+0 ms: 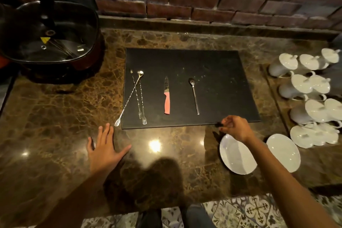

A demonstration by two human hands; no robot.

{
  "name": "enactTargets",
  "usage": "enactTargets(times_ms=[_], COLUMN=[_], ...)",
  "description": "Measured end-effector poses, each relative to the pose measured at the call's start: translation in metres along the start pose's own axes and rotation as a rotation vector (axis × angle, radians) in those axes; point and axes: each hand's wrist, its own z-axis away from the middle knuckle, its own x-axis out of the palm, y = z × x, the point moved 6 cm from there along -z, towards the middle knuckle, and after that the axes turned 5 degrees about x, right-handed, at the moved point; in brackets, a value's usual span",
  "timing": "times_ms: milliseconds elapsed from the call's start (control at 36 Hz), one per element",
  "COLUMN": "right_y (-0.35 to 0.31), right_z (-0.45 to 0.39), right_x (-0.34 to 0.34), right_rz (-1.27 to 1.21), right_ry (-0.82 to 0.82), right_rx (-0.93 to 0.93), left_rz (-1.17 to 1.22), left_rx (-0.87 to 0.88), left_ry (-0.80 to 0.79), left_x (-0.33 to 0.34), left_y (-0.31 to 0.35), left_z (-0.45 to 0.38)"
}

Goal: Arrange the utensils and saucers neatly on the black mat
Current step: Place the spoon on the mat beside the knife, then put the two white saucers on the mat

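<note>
Right hand (pixel 234 127) pinches something small and dark at the mat (pixel 212 65) edge; left hand (pixel 104 147) lies spread on the surface (pixel 55 116). Cutlery's partly lined up, stirrers (pixel 137 96) crossed, both saucers (pixel 237 154) waiting.

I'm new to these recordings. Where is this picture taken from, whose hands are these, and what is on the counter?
There is no machine here: one camera on a person's head looks down at their bare hands. The left hand lies flat and open on the marble counter. The right hand pinches something small and dark; I cannot tell what. On the black mat lie crossed long bar spoons, a pink-handled knife and a teaspoon. Two white saucers wait off the mat, beside white lidded pots. A glass-lidded cooker sits far left.
</note>
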Motion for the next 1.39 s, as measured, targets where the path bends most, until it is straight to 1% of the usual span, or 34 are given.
enactTargets(times_ms=[111,194,306,389,500,611,694,833,917,1028,1083,1222,1389], right_y=[0.035,0.061,0.086,0.099,0.106,0.107,0.111,0.112,0.106,0.084,0.075,0.062,0.039], right_z=[-0.001,-0.009,-0.023,-0.034,-0.047,-0.053,-0.059,-0.072,-0.085,-0.114,-0.135,-0.189,-0.236], right_x=[-0.015,-0.018,-0.021,-0.021,-0.017,-0.016,-0.018,-0.040,-0.063,-0.092,-0.102,-0.107,-0.110], right_rz=[0.086,0.096,0.146,0.177,0.311,0.403,0.387,0.271,0.115,-0.025,-0.158,-0.476,-0.704], right_ry=[0.008,-0.087,-0.201,-0.247,-0.319,-0.375,-0.384,-0.358,-0.293,-0.194,-0.145,-0.053,-0.001], right_rx=[0.021,0.002,-0.090,-0.151,-0.254,-0.323,-0.330,-0.317,-0.285,-0.294,-0.243,-0.018,0.130], left_rz=[-0.053,-0.058,-0.109,-0.128,-0.149,-0.158,-0.172,-0.198,-0.194,-0.157,-0.136,-0.127,-0.113], left_rx=[-0.007,-0.016,0.004,0.011,-0.018,-0.039,-0.082,-0.147,-0.170,-0.193,-0.205,-0.215,-0.256], left_ry=[-0.059,-0.068,-0.200,-0.256,-0.318,-0.352,-0.376,-0.427,-0.433,-0.474,-0.494,-0.528,-0.532], left_x=[0.009,0.020,0.048,0.064,0.078,0.084,0.084,0.081,0.082,0.086,0.088,0.093,0.089], left_y=[0.029,0.059,0.114,0.165,0.220,0.261,0.281,0.297,0.301,0.305,0.306,0.306,0.313], left_z=[0.017,0.029,0.045,0.053,0.054,0.052,0.048,0.043,0.042,0.040,0.038,0.033,0.023])
